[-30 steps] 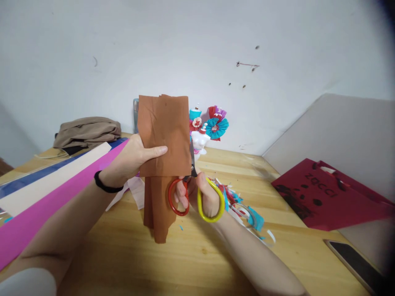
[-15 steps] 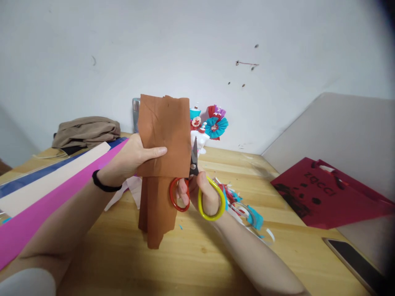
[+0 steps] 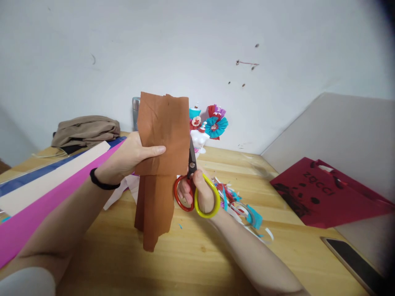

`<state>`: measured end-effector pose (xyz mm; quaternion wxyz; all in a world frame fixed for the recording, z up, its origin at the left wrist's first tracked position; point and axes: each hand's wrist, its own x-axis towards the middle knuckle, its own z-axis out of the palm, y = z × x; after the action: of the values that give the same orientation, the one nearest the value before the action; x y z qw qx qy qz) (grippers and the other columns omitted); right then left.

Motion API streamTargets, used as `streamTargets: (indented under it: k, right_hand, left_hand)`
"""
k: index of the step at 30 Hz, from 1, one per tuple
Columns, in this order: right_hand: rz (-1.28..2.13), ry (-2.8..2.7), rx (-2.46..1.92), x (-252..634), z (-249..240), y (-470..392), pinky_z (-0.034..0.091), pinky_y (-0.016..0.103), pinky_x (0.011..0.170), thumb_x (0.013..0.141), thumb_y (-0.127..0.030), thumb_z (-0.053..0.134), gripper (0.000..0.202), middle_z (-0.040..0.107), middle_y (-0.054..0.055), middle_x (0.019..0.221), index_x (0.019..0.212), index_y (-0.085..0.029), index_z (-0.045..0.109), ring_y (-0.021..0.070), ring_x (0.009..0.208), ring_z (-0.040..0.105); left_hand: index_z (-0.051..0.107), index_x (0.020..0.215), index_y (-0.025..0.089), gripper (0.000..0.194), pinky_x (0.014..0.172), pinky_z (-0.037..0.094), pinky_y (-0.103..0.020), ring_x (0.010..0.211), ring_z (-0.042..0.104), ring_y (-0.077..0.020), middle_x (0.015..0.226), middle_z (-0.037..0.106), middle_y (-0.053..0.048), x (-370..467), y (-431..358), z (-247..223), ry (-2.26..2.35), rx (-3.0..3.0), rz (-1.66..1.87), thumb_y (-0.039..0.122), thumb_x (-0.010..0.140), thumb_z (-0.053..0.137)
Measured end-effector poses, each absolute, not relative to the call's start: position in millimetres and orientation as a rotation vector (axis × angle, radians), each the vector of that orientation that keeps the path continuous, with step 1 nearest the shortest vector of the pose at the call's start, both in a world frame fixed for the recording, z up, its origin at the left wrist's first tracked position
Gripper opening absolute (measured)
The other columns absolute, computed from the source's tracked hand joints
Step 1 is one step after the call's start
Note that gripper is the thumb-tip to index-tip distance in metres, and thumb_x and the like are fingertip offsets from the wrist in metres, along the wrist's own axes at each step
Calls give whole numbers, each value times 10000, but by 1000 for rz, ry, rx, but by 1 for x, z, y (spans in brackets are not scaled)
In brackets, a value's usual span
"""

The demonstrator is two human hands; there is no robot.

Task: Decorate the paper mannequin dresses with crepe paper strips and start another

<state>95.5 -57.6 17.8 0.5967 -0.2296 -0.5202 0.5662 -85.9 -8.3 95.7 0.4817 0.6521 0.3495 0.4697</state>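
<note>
My left hand (image 3: 135, 156) grips a folded piece of brown crepe paper (image 3: 163, 127), thumb across its front and the other fingers hidden behind. A longer part of the paper hangs down below the hand with a ragged lower end. In my right hand (image 3: 203, 189) is a pair of scissors (image 3: 191, 164) with one red and one yellow handle loop. Their dark blades point upward along the right edge of the brown paper, and the handles are close together. Part of the blades is hidden behind the paper.
Small white mannequin forms (image 3: 200, 139) with coloured paper flowers (image 3: 216, 128) stand by the wall. Paper scraps (image 3: 237, 201) lie right of centre. Pink paper strips (image 3: 77, 181) and a brown cloth (image 3: 86, 130) are left; a red bag (image 3: 330, 193) and phone (image 3: 352, 259) are right.
The scissor handles have come closer together, and the blades have moved slightly left against the paper's edge. The hanging part of the brown paper has swung a little left.
</note>
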Motion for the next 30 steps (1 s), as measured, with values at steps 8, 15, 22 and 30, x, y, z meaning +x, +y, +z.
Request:
streamTargets:
  k: [8, 15, 22, 30]
  right_hand:
    - [1320, -1300, -534, 101, 18, -55, 402, 280, 418, 837, -775, 578, 554, 545, -41, 542, 850, -223, 530, 137, 412, 509]
    - [1268, -1299, -422, 103, 20, -52, 461, 299, 459, 916, -677, 559, 465, 566, -39, 503, 833, -219, 547, 147, 409, 519]
    - [1296, -1208, -478, 102, 19, -54, 461, 258, 422, 867, -685, 635, 477, 541, -87, 521, 861, -216, 547, 81, 319, 438]
    - [1250, -1166, -568, 100, 23, -55, 392, 238, 374, 819, -691, 687, 492, 456, -118, 405, 800, -226, 528, 62, 247, 326]
  left_hand:
    - [675, 1229, 162, 571, 1005, 581, -459, 1225, 658, -366, 1294, 724, -107, -84, -6, 93, 839, 1595, 1074, 380, 727, 842]
    - [648, 1264, 125, 667, 1017, 568, -493, 1209, 663, -385, 1318, 704, -154, -82, -7, 92, 810, 1605, 1016, 409, 701, 866]
    - [650, 1274, 129, 680, 1051, 552, -484, 1248, 642, -379, 1326, 704, -142, -82, -6, 91, 820, 1604, 1019, 399, 692, 874]
    - [675, 1255, 149, 647, 1034, 562, -466, 1265, 629, -383, 1327, 705, -131, -84, -4, 90, 844, 1628, 1019, 436, 706, 861]
